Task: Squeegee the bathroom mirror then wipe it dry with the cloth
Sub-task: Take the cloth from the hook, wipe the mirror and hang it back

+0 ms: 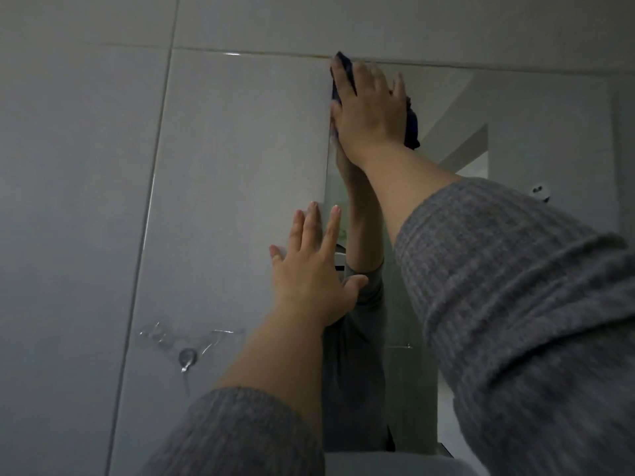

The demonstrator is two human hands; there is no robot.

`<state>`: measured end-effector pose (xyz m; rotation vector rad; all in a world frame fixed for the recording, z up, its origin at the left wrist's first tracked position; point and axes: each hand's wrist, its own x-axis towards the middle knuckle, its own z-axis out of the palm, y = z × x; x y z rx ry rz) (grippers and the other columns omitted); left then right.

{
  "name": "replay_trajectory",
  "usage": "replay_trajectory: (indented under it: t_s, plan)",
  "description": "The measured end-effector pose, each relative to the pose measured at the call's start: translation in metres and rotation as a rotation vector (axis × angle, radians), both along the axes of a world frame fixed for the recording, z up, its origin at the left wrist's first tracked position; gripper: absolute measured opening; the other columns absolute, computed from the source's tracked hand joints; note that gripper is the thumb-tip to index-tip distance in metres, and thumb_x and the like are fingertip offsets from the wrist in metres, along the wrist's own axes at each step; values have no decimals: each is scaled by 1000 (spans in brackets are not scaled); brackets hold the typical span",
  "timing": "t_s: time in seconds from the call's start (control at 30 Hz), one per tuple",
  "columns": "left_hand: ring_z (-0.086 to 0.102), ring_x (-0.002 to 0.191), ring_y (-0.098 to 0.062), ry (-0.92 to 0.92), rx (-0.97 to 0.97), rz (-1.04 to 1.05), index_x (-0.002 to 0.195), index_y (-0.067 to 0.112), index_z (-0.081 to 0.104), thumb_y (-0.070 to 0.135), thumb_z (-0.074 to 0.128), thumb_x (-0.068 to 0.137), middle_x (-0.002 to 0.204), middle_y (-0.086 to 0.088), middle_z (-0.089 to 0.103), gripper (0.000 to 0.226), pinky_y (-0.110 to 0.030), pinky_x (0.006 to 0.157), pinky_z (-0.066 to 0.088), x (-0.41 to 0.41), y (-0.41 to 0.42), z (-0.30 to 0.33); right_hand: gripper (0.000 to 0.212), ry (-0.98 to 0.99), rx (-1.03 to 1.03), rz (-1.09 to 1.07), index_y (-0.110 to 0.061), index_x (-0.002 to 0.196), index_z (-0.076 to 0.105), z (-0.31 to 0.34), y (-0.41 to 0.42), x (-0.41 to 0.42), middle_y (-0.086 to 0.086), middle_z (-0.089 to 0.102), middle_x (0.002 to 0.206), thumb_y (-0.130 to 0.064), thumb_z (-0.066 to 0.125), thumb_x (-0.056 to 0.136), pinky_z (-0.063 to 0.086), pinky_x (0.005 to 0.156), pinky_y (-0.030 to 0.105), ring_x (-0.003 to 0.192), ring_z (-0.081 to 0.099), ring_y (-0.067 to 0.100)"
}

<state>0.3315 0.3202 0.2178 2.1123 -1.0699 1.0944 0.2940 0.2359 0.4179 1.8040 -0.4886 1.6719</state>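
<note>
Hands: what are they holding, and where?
The right hand presses a dark blue cloth flat under its palm against the mirror's top left corner. The left hand holds nothing; it rests open at the mirror's edge.

Grey, seemingly waffle-knit sleeves point(515, 304), pushed up.

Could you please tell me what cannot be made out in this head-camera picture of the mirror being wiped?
- Cloth: mostly hidden under the right hand; only dark edges show.
- Mirror: its lower part is covered by the right sleeve; wet or dry cannot be told.
- Squeegee: not in view.
- Left hand: flat at the mirror's left edge, hiding it there.
- Wall hook: small, dim.
</note>
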Motion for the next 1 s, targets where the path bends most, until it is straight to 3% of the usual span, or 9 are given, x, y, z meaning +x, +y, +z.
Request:
replay_trajectory:
  t_s: [0.17,0.43,0.6,0.73,1.0]
  plan:
    - [-24,145,-19,21,21,15,148,35,-21,68,49,82,157,3,-27,101,-60,115,12,-4,4,2,56,-14,92,-36,-25,152,10,1,-23,-28,9,32,148,-39,31,102,29,100,47,127,33,34]
    - [-19,146,-20,108,-12,50,150,31,-15,60,60,78,158,3,-25,107,-62,114,9,-21,-1,8,61,-34,293,-15,-27,153,2,-5,-72,-80,6,26,152,-42,30,101,27,101,48,132,27,36]
    - [-25,144,-18,-102,-89,101,151,25,-10,69,44,79,157,1,-29,101,-60,112,-8,-35,-20,8,61,-62,389,4,-28,152,0,-10,-109,-115,5,23,154,-41,30,102,24,104,49,137,21,36]
    - [-28,143,-19,-53,-14,169,151,27,-16,79,38,77,156,-2,-31,105,-57,116,-6,-34,-23,1,60,-62,429,1,-28,153,1,-11,-129,-128,6,25,152,-42,30,101,27,102,49,134,24,36]
    - [-26,143,-18,-138,-76,162,151,27,-14,83,42,72,157,-3,-27,113,-51,118,-1,-28,-39,-1,59,-197,556,-28,-28,153,1,-5,-183,-173,6,23,153,-42,28,102,27,102,49,135,24,35]
